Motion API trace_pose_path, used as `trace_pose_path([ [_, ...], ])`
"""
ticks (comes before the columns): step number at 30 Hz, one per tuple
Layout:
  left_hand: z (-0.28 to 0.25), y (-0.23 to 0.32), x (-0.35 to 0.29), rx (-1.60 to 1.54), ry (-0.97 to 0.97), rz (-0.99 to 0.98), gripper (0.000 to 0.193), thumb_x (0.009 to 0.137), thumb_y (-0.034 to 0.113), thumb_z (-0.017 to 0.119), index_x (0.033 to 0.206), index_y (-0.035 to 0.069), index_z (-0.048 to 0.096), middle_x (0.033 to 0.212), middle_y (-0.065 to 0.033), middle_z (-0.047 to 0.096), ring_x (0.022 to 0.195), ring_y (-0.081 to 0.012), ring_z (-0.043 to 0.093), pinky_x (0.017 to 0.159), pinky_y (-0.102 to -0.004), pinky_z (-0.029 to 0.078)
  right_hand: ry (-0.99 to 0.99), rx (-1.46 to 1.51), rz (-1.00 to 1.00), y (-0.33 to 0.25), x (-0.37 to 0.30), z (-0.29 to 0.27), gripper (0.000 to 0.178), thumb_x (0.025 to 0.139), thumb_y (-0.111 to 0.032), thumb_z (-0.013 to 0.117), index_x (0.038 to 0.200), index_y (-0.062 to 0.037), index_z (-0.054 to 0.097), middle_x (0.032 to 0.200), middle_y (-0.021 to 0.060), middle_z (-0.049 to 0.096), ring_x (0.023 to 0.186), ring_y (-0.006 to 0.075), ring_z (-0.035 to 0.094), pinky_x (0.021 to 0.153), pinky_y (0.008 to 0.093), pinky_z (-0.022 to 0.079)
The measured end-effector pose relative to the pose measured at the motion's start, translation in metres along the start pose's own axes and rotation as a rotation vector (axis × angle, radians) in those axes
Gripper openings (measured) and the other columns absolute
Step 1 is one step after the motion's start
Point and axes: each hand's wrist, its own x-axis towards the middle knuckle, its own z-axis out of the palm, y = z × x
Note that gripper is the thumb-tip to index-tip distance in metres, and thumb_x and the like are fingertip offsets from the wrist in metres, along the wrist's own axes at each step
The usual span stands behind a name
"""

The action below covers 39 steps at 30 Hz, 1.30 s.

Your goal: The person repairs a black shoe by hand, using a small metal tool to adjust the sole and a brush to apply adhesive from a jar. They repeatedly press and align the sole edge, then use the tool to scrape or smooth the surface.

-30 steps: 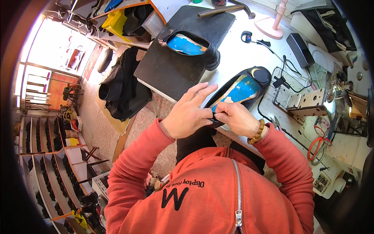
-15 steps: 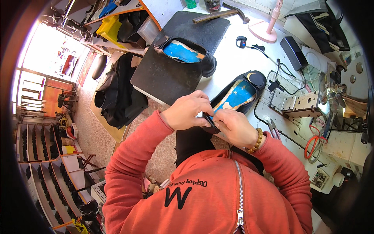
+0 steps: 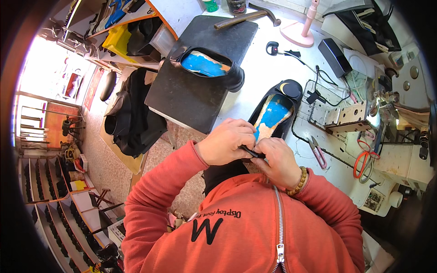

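A black flat shoe (image 3: 276, 113) with a blue, partly worn insole lies on the white workbench (image 3: 248, 98), toe toward 1 o'clock. Its heel end is pinched by the left hand (image 3: 226, 146) and the right hand (image 3: 278, 161), fingers of both closed on the rim. At 11 o'clock a second black shoe (image 3: 209, 66) rests on a dark slab (image 3: 191, 98). Pink-handled snips (image 3: 317, 151) lie at 3 o'clock.

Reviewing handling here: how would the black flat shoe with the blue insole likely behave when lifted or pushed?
The black flat shoe looks thin-walled and low, so probably light and somewhat floppy at the rim, where the left hand and right hand pinch it. It lies flat on the white table, so pushed it would likely slide, not tip or roll.
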Motion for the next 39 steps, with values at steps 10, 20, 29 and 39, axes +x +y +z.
trace_pose_path([
  [10, 0.002, 0.004, 0.0, -0.044, -0.039, -0.057, 0.025, 0.069, 0.006, 0.078, 0.082, 0.012, 0.058, 0.079, -0.0001, 0.059, 0.083, -0.0213, 0.059, 0.088, -0.037, 0.041, 0.046, -0.1, 0.059, -0.002, -0.008, 0.0, 0.02, 0.076, -0.011, 0.07, 0.093, -0.0073, 0.059, 0.085, 0.0062, 0.059, 0.081, 0.0279, 0.057, 0.071, 0.0379, 0.044],
  [20, -0.003, -0.001, 0.001, 0.177, -0.114, 0.025, 0.024, 0.068, 0.013, 0.078, 0.085, 0.013, 0.062, 0.092, -0.0013, 0.061, 0.101, -0.0231, 0.056, 0.088, -0.0382, 0.042, 0.005, -0.26, -0.07, 0.003, -0.01, 0.0, 0.016, 0.075, -0.016, 0.071, 0.08, -0.0101, 0.057, 0.078, 0.0034, 0.057, 0.075, 0.0231, 0.056, 0.064, 0.0355, 0.042],
  [29, -0.003, 0.001, 0.002, 0.167, -0.038, 0.021, 0.022, 0.069, 0.013, 0.074, 0.09, 0.013, 0.066, 0.099, -0.0002, 0.065, 0.105, -0.0235, 0.056, 0.091, -0.0379, 0.042, 0.083, -0.267, -0.077, 0.005, -0.006, -0.003, 0.016, 0.073, -0.016, 0.071, 0.078, -0.011, 0.057, 0.077, 0.0026, 0.056, 0.072, 0.0221, 0.056, 0.061, 0.0355, 0.044],
  [39, -0.026, -0.002, 0.004, 0.162, 0.316, -0.145, 0.057, 0.066, 0.004, 0.08, 0.118, 0.008, 0.056, 0.143, -0.0159, 0.043, 0.096, -0.0277, 0.06, 0.081, -0.0349, 0.05, 0.064, -0.223, -0.081, 0.009, 0.007, -0.002, 0.015, 0.074, -0.014, 0.071, 0.079, -0.0077, 0.059, 0.076, 0.0068, 0.056, 0.07, 0.0269, 0.057, 0.061, 0.0376, 0.046],
])
